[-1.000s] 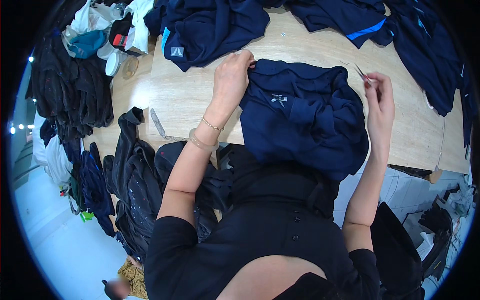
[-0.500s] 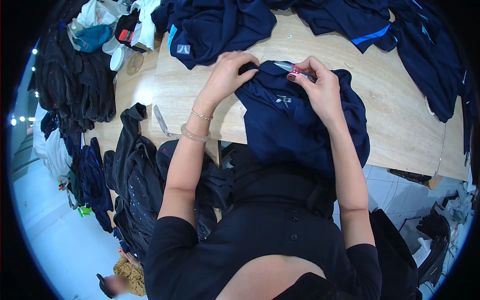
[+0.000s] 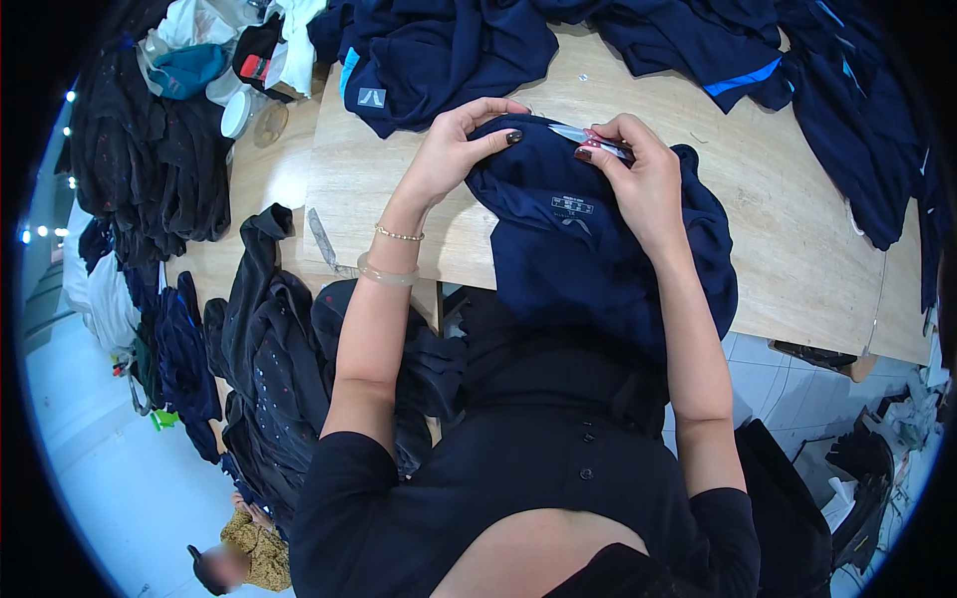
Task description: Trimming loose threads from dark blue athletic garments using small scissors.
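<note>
A navy garment lies bunched at the near edge of a pale wooden table, in front of the person, its near part hanging toward their lap. The left hand is closed in a pinch on the garment's far left edge, thumb on the near side and fingers curled round the far side. The right hand is bent closed around a pair of small snips, gripping their red handle, with the blades pointing left along the far edge toward the left fingertips; whether the blades touch the cloth, I cannot tell. Below them a printed label faces up on the fabric. The left wrist wears a thin bracelet and a pale bangle. Beyond the left hand sits a dark blue heap with a grey patch, and at far right a blue-striped bundle spreads over the tabletop. To the left are a stack of black clothes, a round white container and a teal item; nearer, a speckled dark garment drapes down. At near left, another person is partly visible.
</note>
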`<state>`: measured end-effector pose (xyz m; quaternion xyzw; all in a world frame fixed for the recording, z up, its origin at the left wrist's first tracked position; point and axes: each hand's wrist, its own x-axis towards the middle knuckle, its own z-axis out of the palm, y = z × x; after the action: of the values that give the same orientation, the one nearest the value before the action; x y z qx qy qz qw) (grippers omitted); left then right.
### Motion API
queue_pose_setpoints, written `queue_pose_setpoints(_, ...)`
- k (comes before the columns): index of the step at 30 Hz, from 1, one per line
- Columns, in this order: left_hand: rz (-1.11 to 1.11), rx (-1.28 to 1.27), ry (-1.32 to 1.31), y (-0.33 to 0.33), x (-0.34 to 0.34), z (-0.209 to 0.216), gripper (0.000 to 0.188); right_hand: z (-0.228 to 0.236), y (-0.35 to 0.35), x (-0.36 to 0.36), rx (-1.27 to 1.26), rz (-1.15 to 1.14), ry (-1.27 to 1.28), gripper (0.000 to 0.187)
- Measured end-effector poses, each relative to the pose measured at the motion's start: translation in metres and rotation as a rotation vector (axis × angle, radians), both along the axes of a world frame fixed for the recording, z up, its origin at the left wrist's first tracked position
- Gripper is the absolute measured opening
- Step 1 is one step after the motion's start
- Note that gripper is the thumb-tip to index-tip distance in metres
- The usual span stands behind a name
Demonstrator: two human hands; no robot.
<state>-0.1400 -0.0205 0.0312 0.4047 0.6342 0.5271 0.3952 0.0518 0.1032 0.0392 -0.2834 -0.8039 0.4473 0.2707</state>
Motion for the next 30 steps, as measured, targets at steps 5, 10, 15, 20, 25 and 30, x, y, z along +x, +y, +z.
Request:
queue_pose_setpoints(5, -0.006, 0.014, -0.064, -0.001, 0.002, 0.001, 0.03, -0.002, 0.001, 0.002, -0.043, -0.015, 0.047, 0.017)
queue_pose_setpoints(10, -0.009, 0.026, -0.1, 0.0, 0.004, 0.002, 0.029, -0.003, 0.002, -0.001, -0.053, 0.008, 0.087, 0.017)
queue_pose_setpoints(15, 0.004, 0.021, -0.096, -0.001, 0.005, 0.003, 0.029, -0.002, 0.004, -0.001, -0.044, 0.013, 0.048, 0.016)
queue_pose_setpoints(20, -0.003, 0.025, -0.115, -0.003, 0.005, 0.003, 0.029, -0.002, 0.008, 0.003, -0.057, 0.033, 0.044, 0.016)
queue_pose_setpoints(25, -0.008, 0.034, -0.114, -0.001, 0.005, 0.002, 0.029, 0.006, 0.008, -0.001, -0.012, 0.051, 0.002, 0.017)
queue_pose_setpoints(30, -0.008, 0.021, -0.062, -0.002, 0.005, 0.004, 0.029, 0.005, 0.01, -0.006, 0.064, 0.084, 0.04, 0.017)
